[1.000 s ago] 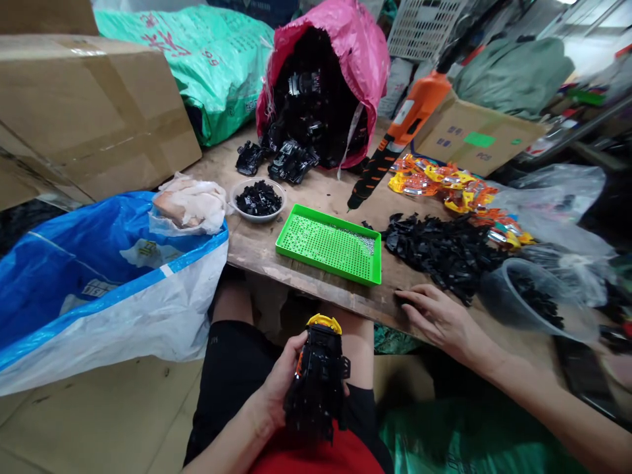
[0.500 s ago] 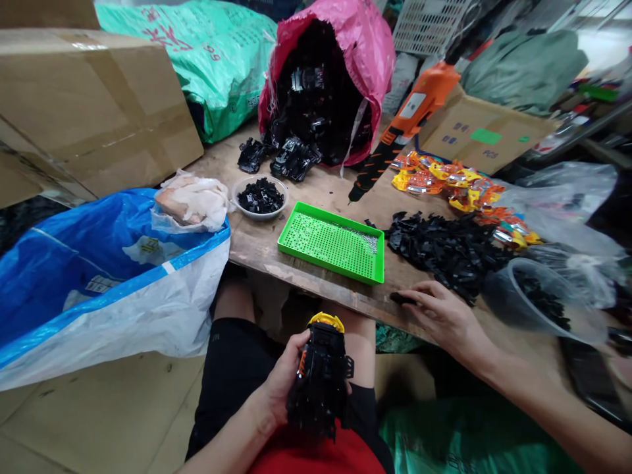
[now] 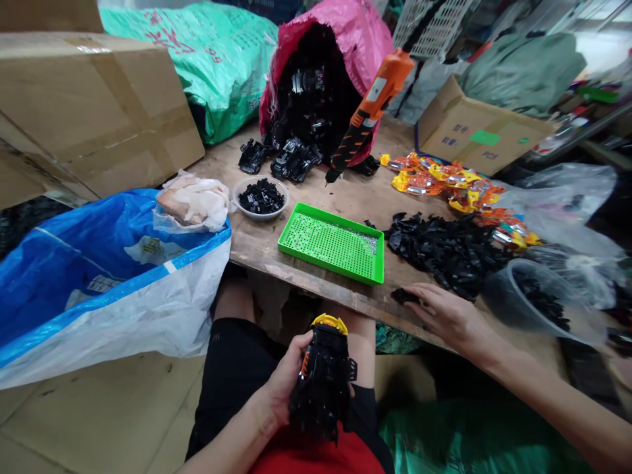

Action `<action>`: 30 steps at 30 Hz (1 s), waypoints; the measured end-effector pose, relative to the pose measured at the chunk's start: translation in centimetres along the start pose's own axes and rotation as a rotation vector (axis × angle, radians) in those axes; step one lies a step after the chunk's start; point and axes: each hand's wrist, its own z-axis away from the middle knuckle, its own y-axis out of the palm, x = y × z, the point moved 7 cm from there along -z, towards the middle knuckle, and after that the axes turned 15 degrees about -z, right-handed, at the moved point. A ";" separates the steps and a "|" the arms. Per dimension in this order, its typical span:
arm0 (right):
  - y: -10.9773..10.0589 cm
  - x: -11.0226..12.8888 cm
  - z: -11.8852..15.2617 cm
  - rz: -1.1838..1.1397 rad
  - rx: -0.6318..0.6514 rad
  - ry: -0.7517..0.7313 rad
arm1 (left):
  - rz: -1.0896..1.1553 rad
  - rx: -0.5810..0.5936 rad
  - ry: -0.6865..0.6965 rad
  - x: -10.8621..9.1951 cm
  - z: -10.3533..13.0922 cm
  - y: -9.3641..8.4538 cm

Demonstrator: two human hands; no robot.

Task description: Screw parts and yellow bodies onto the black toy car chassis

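Note:
Above my lap my left hand (image 3: 288, 378) is wrapped round a black toy car body (image 3: 324, 375) with a yellow end piece. At the table's front edge, right of the green tray (image 3: 330, 243), my right hand (image 3: 437, 313) pinches a small black part (image 3: 405, 296). Small metal screws lie in the tray. A heap of black plastic parts (image 3: 444, 250) spreads just beyond my right hand. An orange electric screwdriver (image 3: 370, 112) hangs tip down above the back of the table.
A bowl of black pieces (image 3: 261, 199) stands left of the tray. Behind are a pink sack (image 3: 358, 33) and orange-yellow parts (image 3: 434, 178). A clear tub (image 3: 498, 296) sits at right, a blue sack (image 3: 123, 263) and a carton (image 3: 89, 112) at left.
The hanging screwdriver has swung to the left. The small black part in my right hand has turned a little and shows more of its surface.

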 end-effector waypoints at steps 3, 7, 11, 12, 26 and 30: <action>-0.2 0.5 -0.4 -0.029 -0.015 0.022 | 0.007 0.018 0.003 0.1 0.0 0.1; -0.1 4.6 -1.8 -0.187 -0.043 0.073 | 0.024 0.035 0.009 0.0 -0.1 0.5; 1.0 10.4 -3.5 -0.335 -0.081 0.014 | 0.019 -0.005 -0.023 0.0 0.0 1.0; 1.5 11.5 -3.8 -0.355 -0.074 -0.008 | 0.015 -0.014 -0.031 0.1 0.1 1.1; 4.7 14.5 -4.9 -0.265 0.175 -0.081 | -0.011 -0.027 -0.014 0.7 0.5 1.0; 4.9 14.7 -5.0 -0.231 0.206 -0.061 | -0.023 -0.082 -0.021 0.9 0.5 0.5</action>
